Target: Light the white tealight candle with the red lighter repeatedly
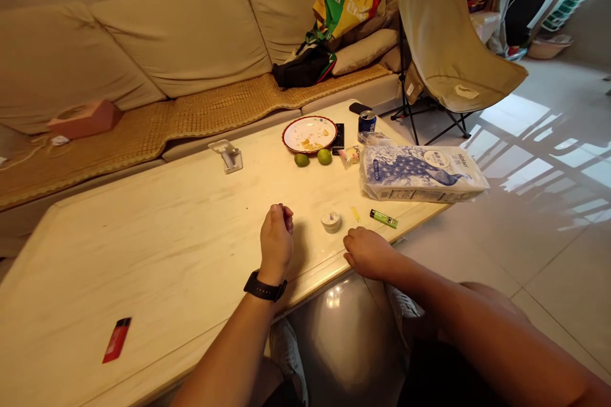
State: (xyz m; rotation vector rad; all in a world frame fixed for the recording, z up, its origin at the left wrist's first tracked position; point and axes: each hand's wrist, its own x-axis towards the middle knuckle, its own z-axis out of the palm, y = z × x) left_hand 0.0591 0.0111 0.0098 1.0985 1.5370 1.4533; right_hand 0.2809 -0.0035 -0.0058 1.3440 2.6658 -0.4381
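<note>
My left hand (pixel 277 238), with a black watch on its wrist, is raised over the table in a closed fist. A small dark tip shows at the top of its fingers; the rest of what it holds is hidden. Curled at the table's front edge is my right hand (pixel 367 253), its finger pads out of sight. Between and beyond the hands stands a small round white candle-like piece (pixel 331 222). To its right lie a thin yellow strip (pixel 355 213) and a green lighter (pixel 383 219). A red lighter (pixel 116 340) rests far to the left.
On the pale table (pixel 157 254) are a plate with scraps (pixel 309 135), two green limes (pixel 324 156), a blue can (pixel 367 121), a tissue pack (pixel 422 172) and a white stand (pixel 229 157). Behind are a sofa (pixel 181 38) and a folding chair (pixel 449 70).
</note>
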